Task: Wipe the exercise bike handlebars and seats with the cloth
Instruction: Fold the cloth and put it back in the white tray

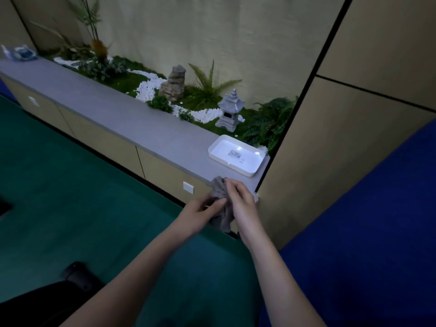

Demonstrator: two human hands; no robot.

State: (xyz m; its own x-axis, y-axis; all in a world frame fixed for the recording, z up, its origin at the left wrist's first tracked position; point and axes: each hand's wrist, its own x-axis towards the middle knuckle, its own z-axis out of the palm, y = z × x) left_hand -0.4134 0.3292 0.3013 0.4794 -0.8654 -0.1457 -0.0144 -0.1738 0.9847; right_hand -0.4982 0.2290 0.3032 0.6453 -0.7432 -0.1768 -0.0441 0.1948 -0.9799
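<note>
The long grey ledge (122, 112) serves as the staging surface. At its near end, beside the white rectangular plastic tray (236, 154), left hand (200, 213) and right hand (240, 199) both pinch the crumpled grey cloth (220, 192), probably bunching it for wiping.

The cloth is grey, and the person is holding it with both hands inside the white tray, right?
Not quite. The head view shows both hands holding the grey cloth in front of the ledge, not inside the white tray, which sits apart on it.
</note>
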